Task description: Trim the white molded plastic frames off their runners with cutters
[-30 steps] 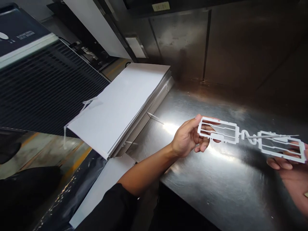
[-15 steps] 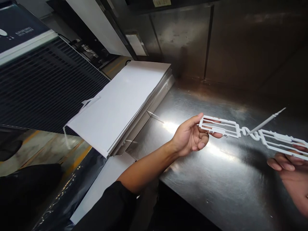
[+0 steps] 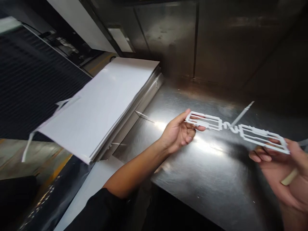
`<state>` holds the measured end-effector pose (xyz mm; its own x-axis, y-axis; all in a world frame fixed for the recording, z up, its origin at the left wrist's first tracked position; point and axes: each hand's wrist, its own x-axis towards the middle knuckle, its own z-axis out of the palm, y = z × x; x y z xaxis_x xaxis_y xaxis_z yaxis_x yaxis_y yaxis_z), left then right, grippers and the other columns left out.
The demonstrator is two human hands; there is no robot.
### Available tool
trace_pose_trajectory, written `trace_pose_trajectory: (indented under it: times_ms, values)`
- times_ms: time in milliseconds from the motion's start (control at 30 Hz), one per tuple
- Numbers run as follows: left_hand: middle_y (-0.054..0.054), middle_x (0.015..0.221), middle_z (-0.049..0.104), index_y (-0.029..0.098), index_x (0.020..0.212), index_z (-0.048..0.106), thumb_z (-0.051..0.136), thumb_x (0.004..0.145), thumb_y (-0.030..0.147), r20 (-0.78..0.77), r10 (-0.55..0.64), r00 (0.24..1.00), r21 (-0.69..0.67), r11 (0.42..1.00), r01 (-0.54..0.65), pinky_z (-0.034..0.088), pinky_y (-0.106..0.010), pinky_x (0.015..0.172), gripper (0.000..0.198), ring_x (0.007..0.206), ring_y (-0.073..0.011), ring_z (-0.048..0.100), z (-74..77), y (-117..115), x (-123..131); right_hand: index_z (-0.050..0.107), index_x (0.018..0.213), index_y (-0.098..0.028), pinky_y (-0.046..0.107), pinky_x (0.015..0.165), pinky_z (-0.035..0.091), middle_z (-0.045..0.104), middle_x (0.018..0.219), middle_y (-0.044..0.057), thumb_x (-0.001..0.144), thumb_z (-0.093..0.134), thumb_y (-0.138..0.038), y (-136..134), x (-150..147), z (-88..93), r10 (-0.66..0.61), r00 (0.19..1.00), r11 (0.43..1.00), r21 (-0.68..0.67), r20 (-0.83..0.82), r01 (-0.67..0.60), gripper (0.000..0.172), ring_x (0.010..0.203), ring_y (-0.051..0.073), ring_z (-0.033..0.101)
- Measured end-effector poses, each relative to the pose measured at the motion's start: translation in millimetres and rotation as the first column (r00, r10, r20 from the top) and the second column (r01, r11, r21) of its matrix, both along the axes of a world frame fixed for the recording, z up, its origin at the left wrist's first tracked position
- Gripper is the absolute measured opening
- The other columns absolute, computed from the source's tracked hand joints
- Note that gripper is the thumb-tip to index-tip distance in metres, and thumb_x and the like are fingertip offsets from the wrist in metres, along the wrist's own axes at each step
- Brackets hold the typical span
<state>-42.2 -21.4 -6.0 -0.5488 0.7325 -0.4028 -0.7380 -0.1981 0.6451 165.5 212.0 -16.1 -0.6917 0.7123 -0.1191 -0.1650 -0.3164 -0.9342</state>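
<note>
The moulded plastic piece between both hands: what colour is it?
The plastic piece is plain white, seen best in the head view against the steel table.

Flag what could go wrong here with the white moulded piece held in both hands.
1. The left hand and right hand grip the moulded piece only by its end frames; its thin wavy link might snap if twisted.
2. The sprue pin juts up from that link and could break off or jab a finger.
3. The stack of white sheets overhangs the steel table edge; the left forearm could knock it.
</note>
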Motion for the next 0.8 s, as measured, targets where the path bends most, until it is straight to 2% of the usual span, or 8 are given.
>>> trace_pose_trajectory:
  times_ms: [100, 200, 267, 400, 467, 567, 667, 800]
  values:
    - [-0.002, 0.072, 0.070, 0.012, 0.103, 0.077, 0.069, 0.114, 0.056, -0.154, 0.161, 0.975, -0.057, 0.984, -0.171, 0.030, -0.014, 0.031, 0.045, 0.039, -0.0085, 0.052, -3.1, 2.1, 0.0, 0.085, 0.093, -0.023, 0.033, 0.057, 0.063, 0.069, 0.098, 0.006, 0.081, 0.114, -0.038, -13.7, -1.0, 8.0, 0.047, 0.998, 0.996, -0.074, -0.045, -0.051, 0.034, 0.069, 0.019, 0.060]
    - [0.000, 0.072, 0.066, 0.012, 0.098, 0.075, 0.092, 0.096, 0.063, -0.255, 0.248, 0.935, -0.055, 0.961, -0.270, 0.029, -0.015, 0.032, 0.053, 0.041, -0.0074, 0.051, -7.6, 4.0, -1.4, 0.088, 0.103, -0.028, 0.032, 0.064, 0.067, 0.072, 0.094, 0.003, 0.089, 0.112, -0.038, -19.5, -1.1, 9.1, 0.091, 0.992, 0.996, 0.013, -0.082, -0.090, 0.030, 0.070, 0.018, 0.065]
    - [0.001, 0.071, 0.064, 0.013, 0.094, 0.074, 0.094, 0.094, 0.067, -0.276, 0.250, 0.928, -0.076, 0.957, -0.280, 0.029, -0.016, 0.033, 0.058, 0.041, -0.0077, 0.051, -8.7, 4.7, -2.6, 0.088, 0.107, -0.027, 0.031, 0.068, 0.068, 0.075, 0.096, 0.005, 0.093, 0.110, -0.038, -20.6, 0.3, 9.1, 0.093, 0.991, 0.993, 0.076, -0.095, -0.086, 0.028, 0.075, 0.020, 0.069]
    - [0.003, 0.063, 0.057, 0.016, 0.094, 0.070, 0.084, 0.100, 0.075, -0.273, 0.250, 0.929, -0.100, 0.953, -0.286, 0.029, -0.017, 0.034, 0.061, 0.042, -0.0084, 0.048, -7.4, 3.9, -5.3, 0.088, 0.110, -0.026, 0.030, 0.070, 0.070, 0.079, 0.098, 0.008, 0.096, 0.108, -0.039, -22.8, 3.1, 10.0, 0.076, 0.993, 0.979, 0.195, -0.088, -0.057, 0.028, 0.078, 0.022, 0.075]
    - [0.002, 0.071, 0.062, 0.017, 0.097, 0.068, 0.082, 0.103, 0.074, -0.243, 0.270, 0.932, -0.071, 0.953, -0.294, 0.030, -0.016, 0.034, 0.059, 0.044, -0.0080, 0.051, -7.3, 3.3, -5.9, 0.088, 0.110, -0.025, 0.031, 0.072, 0.071, 0.078, 0.098, 0.007, 0.095, 0.109, -0.039, -24.5, 2.6, 9.5, 0.020, 0.997, 0.972, 0.236, -0.076, -0.001, 0.029, 0.079, 0.023, 0.075]
    - [-0.003, 0.091, 0.073, 0.017, 0.104, 0.069, 0.089, 0.099, 0.067, -0.241, 0.228, 0.943, -0.041, 0.969, -0.245, 0.034, -0.015, 0.035, 0.055, 0.051, -0.0081, 0.058, -8.8, 3.8, -1.5, 0.085, 0.110, -0.026, 0.034, 0.073, 0.072, 0.076, 0.101, 0.005, 0.093, 0.110, -0.040, -27.8, -1.2, 3.9, -0.070, 0.994, 0.970, 0.227, -0.087, 0.088, 0.033, 0.080, 0.023, 0.076]
    - [-0.012, 0.104, 0.080, 0.014, 0.114, 0.075, 0.095, 0.094, 0.060, -0.402, 0.055, 0.914, -0.085, 0.992, -0.097, 0.046, -0.016, 0.041, 0.054, 0.068, -0.0150, 0.071, -11.7, 6.8, 12.0, 0.080, 0.112, -0.026, 0.035, 0.073, 0.071, 0.075, 0.100, 0.002, 0.092, 0.110, -0.043, -36.0, -6.1, -9.3, -0.078, 0.993, 0.977, 0.193, -0.088, 0.094, 0.040, 0.077, 0.022, 0.076]
    - [-0.019, 0.130, 0.080, 0.016, 0.141, 0.072, 0.094, 0.098, 0.055, -0.513, -0.105, 0.852, -0.068, 0.994, 0.082, 0.069, -0.026, 0.071, 0.062, 0.113, -0.0281, 0.080, -17.5, 12.0, 31.9, 0.078, 0.112, -0.023, 0.034, 0.074, 0.067, 0.077, 0.095, 0.003, 0.099, 0.104, -0.051, -62.5, -7.8, -27.2, -0.022, 0.998, 0.961, 0.277, 0.050, 0.008, 0.040, 0.075, 0.023, 0.077]
